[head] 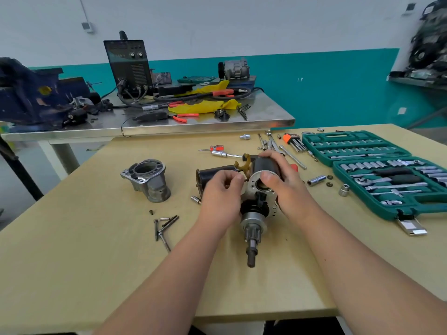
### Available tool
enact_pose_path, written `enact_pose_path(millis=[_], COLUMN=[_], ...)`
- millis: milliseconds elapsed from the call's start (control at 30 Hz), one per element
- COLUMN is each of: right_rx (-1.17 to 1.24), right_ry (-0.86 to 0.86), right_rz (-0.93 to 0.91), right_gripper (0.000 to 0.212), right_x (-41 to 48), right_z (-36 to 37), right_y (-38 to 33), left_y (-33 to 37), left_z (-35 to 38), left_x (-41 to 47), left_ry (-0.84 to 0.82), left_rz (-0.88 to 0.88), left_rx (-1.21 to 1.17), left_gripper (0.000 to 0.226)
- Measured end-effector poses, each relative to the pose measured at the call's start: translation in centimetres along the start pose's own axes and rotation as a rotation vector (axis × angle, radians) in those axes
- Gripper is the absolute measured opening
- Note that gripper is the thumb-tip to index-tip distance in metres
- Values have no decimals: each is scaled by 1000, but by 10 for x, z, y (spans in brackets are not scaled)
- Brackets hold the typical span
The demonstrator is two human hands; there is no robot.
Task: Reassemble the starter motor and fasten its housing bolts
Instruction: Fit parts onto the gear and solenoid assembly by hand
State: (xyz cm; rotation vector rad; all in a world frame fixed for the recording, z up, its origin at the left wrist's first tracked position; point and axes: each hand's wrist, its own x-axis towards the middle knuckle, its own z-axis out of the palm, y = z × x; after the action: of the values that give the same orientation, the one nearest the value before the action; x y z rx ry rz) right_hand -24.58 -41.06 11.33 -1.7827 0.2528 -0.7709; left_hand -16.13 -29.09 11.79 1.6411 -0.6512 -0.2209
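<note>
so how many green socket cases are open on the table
2. One case lies at the far right of the table, behind the other case, which sits nearer the right edge. Both hold sockets; no others show.

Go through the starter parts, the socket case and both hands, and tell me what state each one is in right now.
Starter assembly: held on the wooden table, shaft pointing toward the camera.
Aluminium nose housing: detached, standing apart to the left.
Long bolts: loose on the table.
Socket case: open.
Left hand: pinching something small, unclear what.
Right hand: gripping the assembly.
</note>
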Motion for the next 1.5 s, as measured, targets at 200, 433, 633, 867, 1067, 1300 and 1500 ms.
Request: enact_pose_path(millis=[200, 433, 633, 867, 1067, 1300, 1500], right_rx=[373, 610, 297, -8, -393, -503, -465], right_ry=[-277, -446, -321, -189, -384, -479, -373], right_rz=[156, 251, 223, 9, 90, 182, 253], right_gripper=[73, 43, 32, 31, 12, 34, 36], right_x=[12, 24, 22, 28, 61, 72, 66], right_z=[-8, -4, 15, 26, 9, 17, 19], right_y=[-3, -12, -14, -30, -66, -88, -94], left_y=[-8, -9, 15, 23, 19, 18, 18], left_z=[26, 36, 11, 16, 22, 26, 28], left_x=[-18, -31, -4, -2, -5, -3, -3], left_ry=[115, 342, 251, 387, 369, 417, 462], left_rz=[89, 83, -212, -246, -64, 52, 111], left_rx=[25, -83, -441, -461, -491, -471, -357], left_gripper=[16, 17, 17, 16, 21, 12, 16])
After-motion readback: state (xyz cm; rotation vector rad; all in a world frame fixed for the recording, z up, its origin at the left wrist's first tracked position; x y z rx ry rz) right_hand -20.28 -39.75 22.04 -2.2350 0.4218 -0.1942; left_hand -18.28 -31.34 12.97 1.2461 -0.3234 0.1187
